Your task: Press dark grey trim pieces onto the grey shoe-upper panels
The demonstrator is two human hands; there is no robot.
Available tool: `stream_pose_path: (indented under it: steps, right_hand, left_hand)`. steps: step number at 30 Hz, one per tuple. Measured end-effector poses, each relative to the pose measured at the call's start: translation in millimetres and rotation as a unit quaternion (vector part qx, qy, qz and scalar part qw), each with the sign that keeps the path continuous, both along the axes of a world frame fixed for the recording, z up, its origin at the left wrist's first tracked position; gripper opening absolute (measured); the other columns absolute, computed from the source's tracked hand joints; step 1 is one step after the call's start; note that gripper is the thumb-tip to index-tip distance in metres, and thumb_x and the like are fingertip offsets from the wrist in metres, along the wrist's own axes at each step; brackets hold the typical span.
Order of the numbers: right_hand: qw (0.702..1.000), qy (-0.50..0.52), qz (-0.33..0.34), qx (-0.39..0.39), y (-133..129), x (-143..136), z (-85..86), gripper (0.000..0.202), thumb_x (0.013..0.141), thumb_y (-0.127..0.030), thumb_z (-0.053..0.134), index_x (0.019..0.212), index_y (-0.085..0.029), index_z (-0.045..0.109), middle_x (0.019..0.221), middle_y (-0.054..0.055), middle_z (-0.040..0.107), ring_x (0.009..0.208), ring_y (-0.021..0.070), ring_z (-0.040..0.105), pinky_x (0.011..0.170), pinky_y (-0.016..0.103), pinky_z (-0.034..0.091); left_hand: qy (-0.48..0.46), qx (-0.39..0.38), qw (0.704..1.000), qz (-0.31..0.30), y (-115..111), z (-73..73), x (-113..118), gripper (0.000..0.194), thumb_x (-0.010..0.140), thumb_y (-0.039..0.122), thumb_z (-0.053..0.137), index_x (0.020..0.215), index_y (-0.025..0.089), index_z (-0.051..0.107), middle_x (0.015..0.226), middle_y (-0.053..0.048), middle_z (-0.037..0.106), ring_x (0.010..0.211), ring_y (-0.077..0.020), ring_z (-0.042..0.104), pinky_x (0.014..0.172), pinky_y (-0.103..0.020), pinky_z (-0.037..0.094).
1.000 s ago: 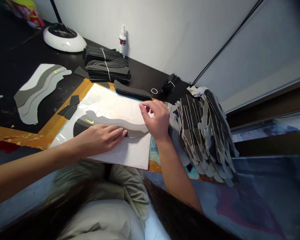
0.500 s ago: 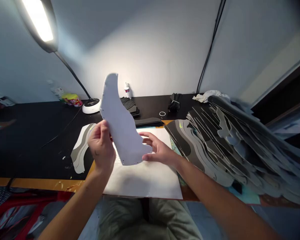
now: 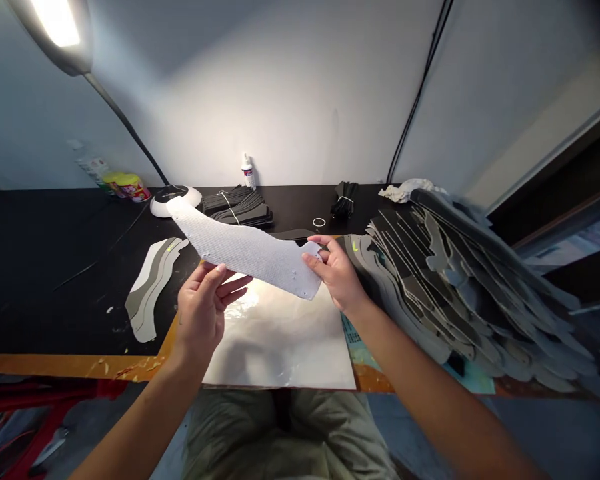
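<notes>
Between the left fingers [image 3: 213, 278] and the right fingers [image 3: 321, 269], a long white piece [image 3: 247, 252] is pinched at its edges. Its long side is slanted, its thinner end pointed up beyond the left fingers.

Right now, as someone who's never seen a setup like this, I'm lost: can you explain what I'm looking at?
There's no machine here: these are a person's bare hands, seen by a camera worn on their head, looking forward and down. The right hand pinches one end of a pale, curved flat piece; the left hand is at its lower edge. Beneath is a white sheet on the dark table. A layered gray piece lies to the left, and a large fanned pile of similar ones to the right. Toward the wall are a tied bundle of dark strips, a small white bottle and a lit lamp.
</notes>
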State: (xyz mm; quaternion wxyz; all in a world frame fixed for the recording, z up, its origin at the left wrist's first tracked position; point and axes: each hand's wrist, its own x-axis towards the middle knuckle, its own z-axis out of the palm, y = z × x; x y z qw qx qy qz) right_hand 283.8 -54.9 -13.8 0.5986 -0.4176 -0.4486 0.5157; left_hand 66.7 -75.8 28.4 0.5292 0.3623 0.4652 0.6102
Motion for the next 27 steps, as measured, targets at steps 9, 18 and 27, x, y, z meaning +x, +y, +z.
stream_pose_path:
  steps: [9,18,27]
  right_hand:
    - [0.999,-0.017,-0.03,0.021,1.6,-0.5,0.3,0.056,0.073,-0.048,0.078,0.116,-0.026,0.05,0.099,0.002,0.07,0.088,0.0177,0.067,0.078,0.031,0.054]
    - [0.989,-0.034,0.138,-0.051,-5.3,-4.1,4.6,0.061,0.069,-0.055,0.085,0.108,-0.022,0.05,0.084,0.003,0.073,0.067,0.0167,0.072,0.055,0.024,0.056]
    - [0.935,-0.295,0.142,-0.137,-31.6,18.0,38.6,0.07,0.086,-0.038,0.071,0.145,-0.021,0.038,0.088,0.005,0.076,0.067,0.0202,0.072,0.06,0.029,0.054]
  left_hand:
    - [0.023,-0.012,1.0,-0.015,11.8,-11.6,-8.8,0.05,0.056,0.044,0.093,0.075,0.017,0.056,0.064,0.002,0.063,0.063,-0.015,0.071,0.062,-0.022,0.06]
    - [0.018,0.065,0.997,0.033,14.8,-19.1,-13.8,0.047,0.068,0.046,0.088,0.083,0.019,0.053,0.074,0.005,0.061,0.069,-0.0152,0.072,0.065,-0.024,0.063]
    - [0.101,-0.108,0.982,-0.122,-1.2,-7.8,-45.3,0.053,0.07,0.057,0.084,0.094,0.02,0.055,0.091,-0.01,0.075,0.078,-0.0331,0.077,0.052,-0.031,0.061]
